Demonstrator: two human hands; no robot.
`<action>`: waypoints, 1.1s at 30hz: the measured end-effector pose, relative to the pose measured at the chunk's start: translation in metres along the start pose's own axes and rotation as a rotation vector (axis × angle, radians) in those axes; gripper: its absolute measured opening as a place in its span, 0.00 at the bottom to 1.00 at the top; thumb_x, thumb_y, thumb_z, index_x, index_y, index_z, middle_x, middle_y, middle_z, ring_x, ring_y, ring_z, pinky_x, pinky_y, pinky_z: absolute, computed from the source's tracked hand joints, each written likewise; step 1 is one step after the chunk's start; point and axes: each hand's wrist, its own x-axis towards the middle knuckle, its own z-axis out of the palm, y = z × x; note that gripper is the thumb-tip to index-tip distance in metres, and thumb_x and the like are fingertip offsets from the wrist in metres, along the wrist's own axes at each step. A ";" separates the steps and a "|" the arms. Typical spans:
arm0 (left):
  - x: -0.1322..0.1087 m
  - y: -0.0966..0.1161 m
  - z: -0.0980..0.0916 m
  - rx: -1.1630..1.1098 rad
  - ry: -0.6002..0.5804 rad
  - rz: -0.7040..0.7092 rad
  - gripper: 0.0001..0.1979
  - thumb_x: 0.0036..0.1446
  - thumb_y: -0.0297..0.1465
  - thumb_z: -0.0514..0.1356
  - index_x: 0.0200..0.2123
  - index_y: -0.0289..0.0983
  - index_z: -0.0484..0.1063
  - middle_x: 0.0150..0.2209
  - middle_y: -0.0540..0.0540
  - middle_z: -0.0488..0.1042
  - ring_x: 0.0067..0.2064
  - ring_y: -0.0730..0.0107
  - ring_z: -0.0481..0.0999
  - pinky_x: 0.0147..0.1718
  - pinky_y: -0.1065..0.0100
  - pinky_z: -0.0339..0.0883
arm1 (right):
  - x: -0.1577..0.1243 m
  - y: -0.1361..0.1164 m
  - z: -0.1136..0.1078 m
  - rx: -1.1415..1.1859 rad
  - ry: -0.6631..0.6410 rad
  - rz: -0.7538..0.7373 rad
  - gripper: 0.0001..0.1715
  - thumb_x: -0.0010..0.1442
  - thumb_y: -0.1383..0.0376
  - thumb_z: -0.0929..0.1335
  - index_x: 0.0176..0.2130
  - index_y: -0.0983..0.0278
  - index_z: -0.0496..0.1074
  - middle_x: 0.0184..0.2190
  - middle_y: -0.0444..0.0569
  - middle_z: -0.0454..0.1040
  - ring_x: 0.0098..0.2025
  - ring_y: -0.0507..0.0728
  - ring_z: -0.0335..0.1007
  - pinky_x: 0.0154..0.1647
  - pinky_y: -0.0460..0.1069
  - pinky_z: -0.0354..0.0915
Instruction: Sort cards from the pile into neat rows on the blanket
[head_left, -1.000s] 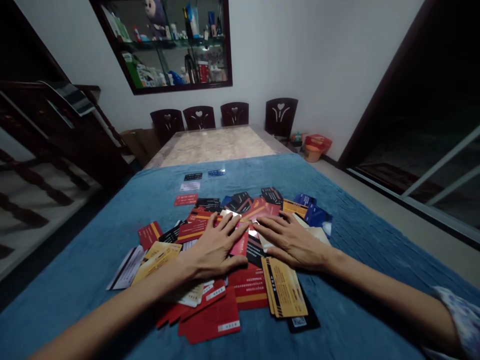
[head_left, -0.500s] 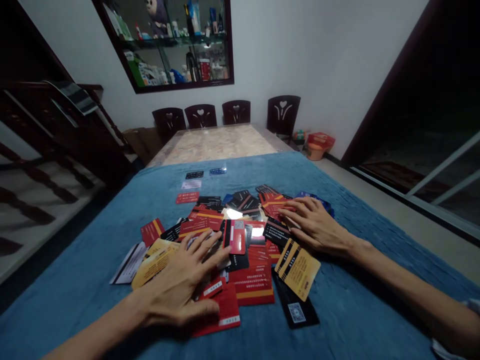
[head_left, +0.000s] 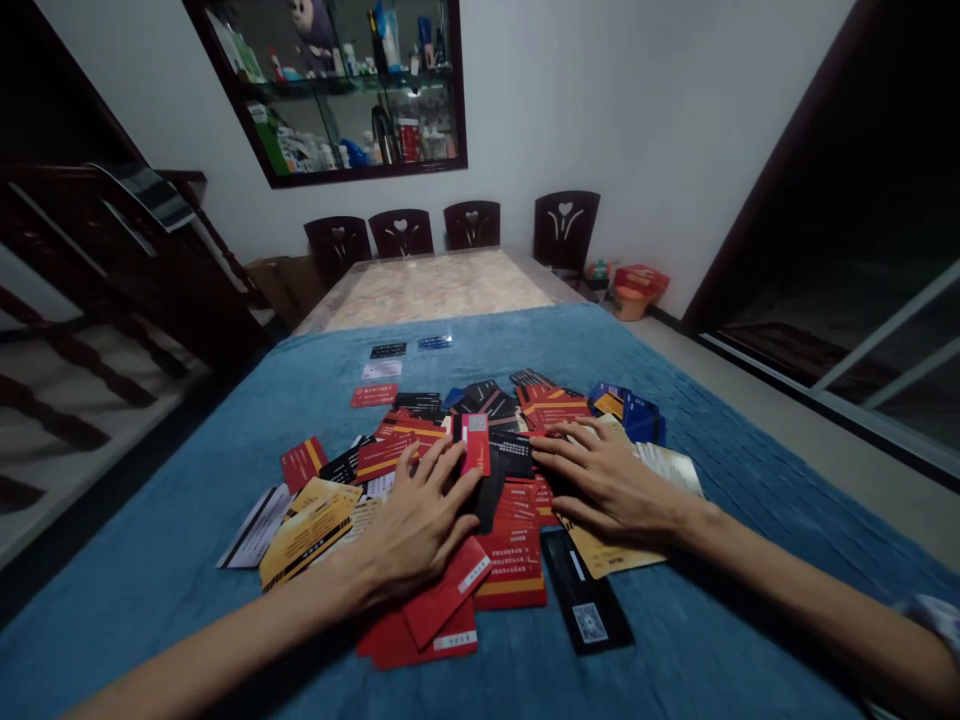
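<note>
Red card [head_left: 444,602] beside left hand [head_left: 415,522], gold card [head_left: 619,558] under right hand [head_left: 611,488] — both spread wide, pinching nothing visible — we best press lightly, so they slide unbent.

At six o'clock we see smooth, slightly glossy, red rectangular plastic-looking cards [head_left: 511,570] on matt, creased blue cloth [head_left: 517,345].

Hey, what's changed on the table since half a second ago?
The left hand has slid forward and rightward over the card pile; the right hand has come leftward and slightly nearer, uncovering more of the blue cards. The lone red card and white card beyond the pile stayed put.
</note>
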 end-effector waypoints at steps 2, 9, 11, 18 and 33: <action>0.013 0.000 -0.001 -0.014 0.011 0.070 0.18 0.65 0.30 0.52 0.56 0.40 0.70 0.62 0.34 0.64 0.64 0.45 0.59 0.58 0.39 0.53 | -0.003 0.008 0.000 0.001 0.031 0.017 0.26 0.66 0.55 0.63 0.59 0.62 0.69 0.59 0.57 0.71 0.58 0.67 0.63 0.56 0.66 0.56; 0.060 0.005 -0.008 -0.147 -0.082 0.240 0.10 0.63 0.32 0.56 0.45 0.43 0.75 0.58 0.37 0.66 0.62 0.47 0.60 0.55 0.42 0.57 | -0.005 0.026 0.002 -0.005 0.090 0.022 0.19 0.66 0.60 0.63 0.52 0.64 0.73 0.52 0.58 0.75 0.56 0.66 0.65 0.54 0.64 0.58; 0.070 0.008 -0.005 -0.174 -0.121 0.239 0.12 0.61 0.35 0.60 0.47 0.41 0.74 0.57 0.36 0.66 0.61 0.46 0.60 0.54 0.42 0.58 | -0.006 0.029 0.001 -0.003 0.114 0.024 0.17 0.65 0.60 0.63 0.50 0.64 0.74 0.49 0.57 0.76 0.55 0.65 0.65 0.54 0.64 0.59; 0.101 0.017 0.011 -0.206 -0.156 0.130 0.23 0.55 0.45 0.65 0.47 0.36 0.68 0.53 0.36 0.67 0.58 0.48 0.62 0.56 0.40 0.55 | -0.006 0.027 0.001 0.054 0.217 0.052 0.14 0.65 0.62 0.63 0.46 0.62 0.74 0.46 0.56 0.76 0.52 0.64 0.65 0.52 0.63 0.61; 0.121 0.005 0.006 -0.168 -0.053 0.193 0.08 0.64 0.32 0.55 0.41 0.36 0.71 0.49 0.39 0.71 0.55 0.55 0.64 0.53 0.51 0.56 | 0.001 0.003 -0.002 0.122 0.073 0.042 0.17 0.65 0.57 0.65 0.49 0.59 0.77 0.46 0.55 0.75 0.51 0.64 0.61 0.51 0.63 0.59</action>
